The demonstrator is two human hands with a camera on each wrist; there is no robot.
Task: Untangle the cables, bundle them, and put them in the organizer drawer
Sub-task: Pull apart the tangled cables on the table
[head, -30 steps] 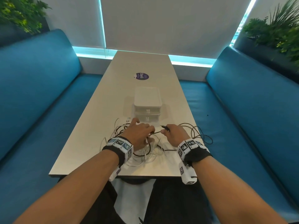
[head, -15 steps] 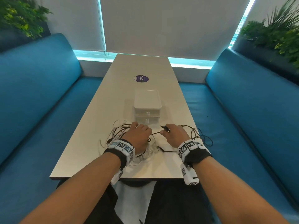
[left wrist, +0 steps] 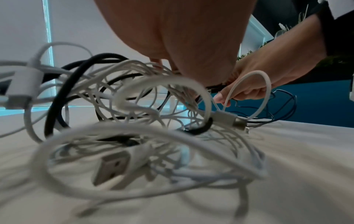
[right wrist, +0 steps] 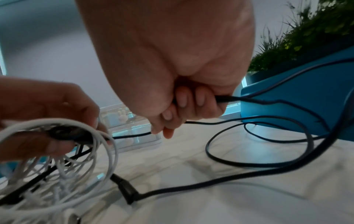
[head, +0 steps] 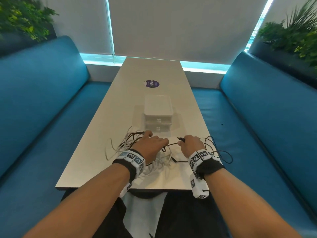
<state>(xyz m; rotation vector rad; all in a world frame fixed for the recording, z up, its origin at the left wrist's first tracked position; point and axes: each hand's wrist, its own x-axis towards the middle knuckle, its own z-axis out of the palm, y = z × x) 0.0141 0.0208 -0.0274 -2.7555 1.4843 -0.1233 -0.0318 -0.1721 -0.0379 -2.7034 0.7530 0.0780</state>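
Observation:
A tangle of white and black cables [head: 127,146] [left wrist: 134,109] lies on the white table [head: 103,134] near its front edge. My left hand [head: 151,144] [right wrist: 47,112] rests on top of the tangle, fingers curled round white loops and a black strand. My right hand [head: 189,144] [right wrist: 184,103] grips the black cable [right wrist: 268,165] in a fist, and its plug [head: 181,139] sticks out of the fist. The cable's loops [head: 216,150] trail right over the table edge. The clear organizer drawer unit [head: 157,114] [right wrist: 132,130] stands just beyond both hands, drawers closed.
A round purple sticker [head: 151,83] lies on the table beyond the organizer. Blue benches [head: 42,109] [head: 257,117] flank the table on both sides. Planters with green plants [head: 295,38] stand behind the bench backs. A loose black plug [right wrist: 128,192] lies near the front edge.
My left hand's fingers, spread a second ago, have curled in on the tangle. My right hand keeps its hold on the black cable and has barely moved.

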